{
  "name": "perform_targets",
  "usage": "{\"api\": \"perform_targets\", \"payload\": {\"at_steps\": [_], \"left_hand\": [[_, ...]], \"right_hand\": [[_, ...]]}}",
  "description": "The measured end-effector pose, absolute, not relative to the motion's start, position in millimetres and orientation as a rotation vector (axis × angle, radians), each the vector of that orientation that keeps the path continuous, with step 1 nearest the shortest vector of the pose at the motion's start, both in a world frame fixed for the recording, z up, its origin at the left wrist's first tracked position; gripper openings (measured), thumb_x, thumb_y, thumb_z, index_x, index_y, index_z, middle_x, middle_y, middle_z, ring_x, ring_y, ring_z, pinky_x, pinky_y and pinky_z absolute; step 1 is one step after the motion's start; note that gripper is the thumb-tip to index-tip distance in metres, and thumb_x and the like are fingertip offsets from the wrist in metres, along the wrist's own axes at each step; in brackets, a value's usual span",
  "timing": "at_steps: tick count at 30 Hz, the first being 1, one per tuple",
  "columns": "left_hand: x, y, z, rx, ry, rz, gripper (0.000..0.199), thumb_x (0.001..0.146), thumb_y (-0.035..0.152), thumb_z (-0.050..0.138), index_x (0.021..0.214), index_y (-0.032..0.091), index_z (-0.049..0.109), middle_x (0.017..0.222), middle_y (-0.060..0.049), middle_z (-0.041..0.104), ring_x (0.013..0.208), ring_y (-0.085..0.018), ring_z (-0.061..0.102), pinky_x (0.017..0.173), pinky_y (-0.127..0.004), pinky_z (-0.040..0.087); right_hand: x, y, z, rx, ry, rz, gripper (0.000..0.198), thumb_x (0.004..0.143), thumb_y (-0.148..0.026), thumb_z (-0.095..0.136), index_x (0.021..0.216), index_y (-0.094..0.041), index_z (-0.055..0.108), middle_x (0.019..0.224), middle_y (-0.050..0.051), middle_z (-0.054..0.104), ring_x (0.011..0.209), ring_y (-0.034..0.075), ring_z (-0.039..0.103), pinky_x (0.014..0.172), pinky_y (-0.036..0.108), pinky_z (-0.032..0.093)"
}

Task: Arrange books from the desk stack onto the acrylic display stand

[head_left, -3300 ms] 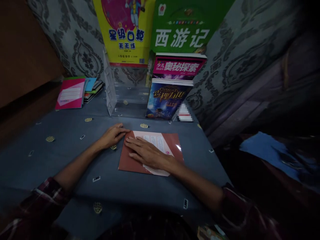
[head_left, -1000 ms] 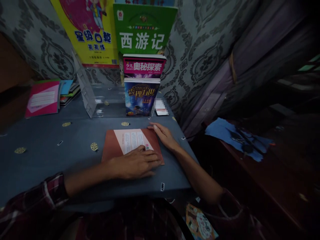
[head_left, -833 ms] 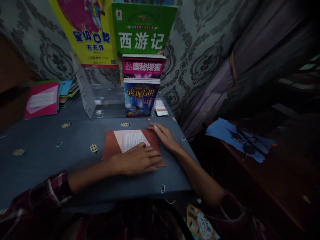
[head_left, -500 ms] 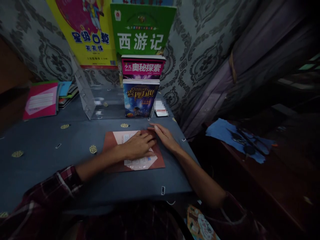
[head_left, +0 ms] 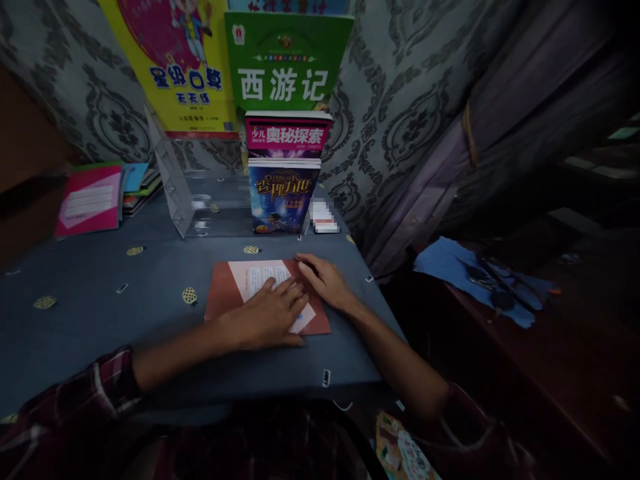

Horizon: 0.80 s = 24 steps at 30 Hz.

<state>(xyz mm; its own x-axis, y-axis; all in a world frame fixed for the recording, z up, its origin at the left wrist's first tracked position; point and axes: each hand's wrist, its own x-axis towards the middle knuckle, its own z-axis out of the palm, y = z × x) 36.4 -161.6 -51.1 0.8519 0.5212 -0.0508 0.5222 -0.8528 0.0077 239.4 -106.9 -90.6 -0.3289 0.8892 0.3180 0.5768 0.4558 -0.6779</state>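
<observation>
A thin reddish-brown booklet (head_left: 223, 288) with a pale printed panel lies flat and closed on the cloth-covered table (head_left: 165, 273). Across its lower right part rests my left hand (head_left: 273, 310), palm down with the fingers spread. My right hand (head_left: 327, 283) lies along the booklet's right edge, its fingers stretched out over the upper right corner. Neither hand grips anything. Behind the booklet, a clear acrylic book stand (head_left: 173, 190) holds a blue book (head_left: 284, 198), a pink book (head_left: 289, 135), a green book (head_left: 290, 63) and a yellow book (head_left: 190, 100).
At the left back lies a stack of notebooks with a pink notebook (head_left: 90, 199) on top. A small white card (head_left: 323, 217) sits right of the stand. Beyond the table's right edge, a blue cloth (head_left: 445, 263) with dark tools rests on a lower brown surface. A curtain (head_left: 425, 153) hangs behind.
My left hand has slid down and toward me over the booklet, uncovering more of its upper panel. The right hand has moved slightly lower at the booklet's right edge.
</observation>
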Motion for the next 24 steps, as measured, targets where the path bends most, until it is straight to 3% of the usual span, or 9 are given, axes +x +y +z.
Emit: {"api": "perform_targets", "payload": {"at_steps": [7,12,14,18,24], "left_hand": [[30.8,-184.0,-57.2,3.040,1.050,-0.128,0.067,0.102,0.054,0.044,0.148,0.006,0.044,0.149,-0.026,0.051,0.142,-0.043,0.043,0.107,-0.057,0.042],[32.9,-195.7,-57.9,3.193,0.995,-0.158,0.048,0.104,0.025,0.041,0.147,0.006,0.046,0.145,-0.030,0.053,0.130,-0.045,0.055,0.095,-0.057,0.051],[34.6,-202.2,-56.2,3.255,0.967,-0.182,0.050,0.101,0.012,0.038,0.150,0.006,0.043,0.142,-0.031,0.054,0.125,-0.046,0.059,0.088,-0.057,0.055],[37.7,-212.7,-51.9,3.303,0.969,-0.213,0.052,0.098,0.007,0.036,0.149,0.005,0.045,0.140,-0.032,0.057,0.120,-0.046,0.063,0.081,-0.054,0.058],[33.8,-214.3,-54.3,3.240,1.046,-0.132,0.048,0.098,0.008,0.042,0.145,0.008,0.050,0.141,-0.028,0.057,0.123,-0.044,0.062,0.084,-0.052,0.058]], "right_hand": [[230.1,-117.8,-95.8,-1.286,-2.340,0.252,0.042,0.100,-0.026,0.044,0.139,-0.022,0.059,0.147,0.014,0.059,0.138,0.028,0.052,0.118,0.057,0.034],[235.9,-110.5,-96.4,-1.317,-2.358,0.196,0.051,0.095,-0.009,0.038,0.139,-0.022,0.060,0.141,0.012,0.064,0.131,0.027,0.058,0.111,0.051,0.042],[238.9,-107.6,-96.3,-1.334,-2.331,0.187,0.053,0.092,-0.006,0.038,0.137,-0.021,0.061,0.136,0.013,0.067,0.126,0.028,0.061,0.106,0.050,0.046],[243.3,-105.9,-96.9,-1.325,-2.288,0.211,0.050,0.093,-0.007,0.037,0.132,-0.019,0.065,0.129,0.014,0.070,0.118,0.030,0.063,0.100,0.049,0.049],[249.6,-104.6,-101.8,-1.191,-2.248,0.291,0.043,0.096,-0.016,0.038,0.126,-0.022,0.069,0.127,0.013,0.071,0.117,0.028,0.063,0.100,0.050,0.050]]}}
